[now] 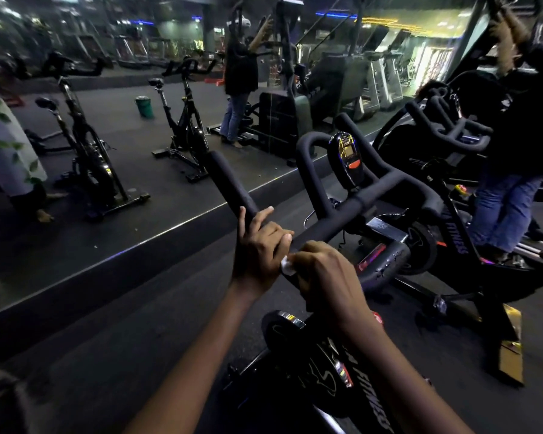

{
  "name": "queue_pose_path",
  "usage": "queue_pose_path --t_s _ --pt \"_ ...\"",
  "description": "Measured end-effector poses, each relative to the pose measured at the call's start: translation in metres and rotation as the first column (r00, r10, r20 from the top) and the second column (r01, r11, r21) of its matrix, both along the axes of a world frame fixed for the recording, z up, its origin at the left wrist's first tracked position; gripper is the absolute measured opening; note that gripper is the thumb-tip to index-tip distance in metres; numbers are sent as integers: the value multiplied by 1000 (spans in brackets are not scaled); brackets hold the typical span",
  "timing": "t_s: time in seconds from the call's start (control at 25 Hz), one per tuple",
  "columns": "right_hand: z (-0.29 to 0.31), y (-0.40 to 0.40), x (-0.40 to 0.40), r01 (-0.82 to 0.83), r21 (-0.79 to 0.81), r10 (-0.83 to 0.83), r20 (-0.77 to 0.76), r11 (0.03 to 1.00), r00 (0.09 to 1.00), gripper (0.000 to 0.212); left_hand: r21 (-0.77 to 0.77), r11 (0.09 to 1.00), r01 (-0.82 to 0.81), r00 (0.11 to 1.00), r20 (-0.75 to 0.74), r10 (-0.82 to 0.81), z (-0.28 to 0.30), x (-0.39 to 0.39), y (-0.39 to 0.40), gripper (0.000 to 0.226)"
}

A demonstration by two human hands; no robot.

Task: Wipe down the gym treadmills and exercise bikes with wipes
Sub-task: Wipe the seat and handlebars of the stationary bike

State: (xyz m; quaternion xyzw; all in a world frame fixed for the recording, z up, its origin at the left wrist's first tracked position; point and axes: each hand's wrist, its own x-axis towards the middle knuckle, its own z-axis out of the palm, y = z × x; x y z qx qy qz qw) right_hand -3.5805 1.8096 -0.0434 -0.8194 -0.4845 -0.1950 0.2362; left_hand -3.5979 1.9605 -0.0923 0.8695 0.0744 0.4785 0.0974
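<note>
A black exercise bike (323,349) stands right below me. Its padded handlebar (232,186) runs up and to the left, and a small console (347,158) sits at its middle. My left hand (259,249) grips the left handlebar arm, fingers curled round it. Just beside it, my right hand (323,274) is wrapped round the same bar and presses a white wipe (287,267) against it. Only a small corner of the wipe shows between the two hands.
A large wall mirror (123,126) runs along the left and reflects other bikes and a green bin (145,106). A second bike (445,133) stands to the right, with a person in blue jeans (508,211) beside it. A raised floor ledge (138,245) borders the mirror.
</note>
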Motion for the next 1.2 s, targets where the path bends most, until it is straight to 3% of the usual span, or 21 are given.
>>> queue_pose_path --t_s 0.12,0.24,0.36,0.52,0.72,0.92,1.08,1.2 --pt "-4 -27 3 -74 14 74 -17 997 997 12 -72 997 2 1000 16 -1 -1 0 -5 37" --pt "-7 -68 8 -7 13 7 -9 1000 1000 19 -143 990 1 1000 24 3 -1 -2 -15 37" --pt "-12 -57 11 22 47 -23 12 999 1000 24 -186 983 -2 1000 21 6 -11 -7 -38 44" --pt "-26 -69 9 -113 107 109 40 988 993 25 -246 967 61 990 137 -28 -26 -10 -60 46" --pt "-22 -83 25 -18 213 15 15 977 1000 22 -262 964 49 982 189 1 -28 -5 -59 38" --pt "-42 -96 27 -162 193 132 156 968 979 23 -254 966 51 978 208 3 -31 -4 -59 37" --pt "-30 -105 82 56 274 -86 100 960 991 25 -272 961 57 975 221 5 -31 -2 -60 38" --pt "-37 -97 69 -5 304 -31 114 953 993 29 -269 961 61 975 223 0 -32 -3 -61 39"
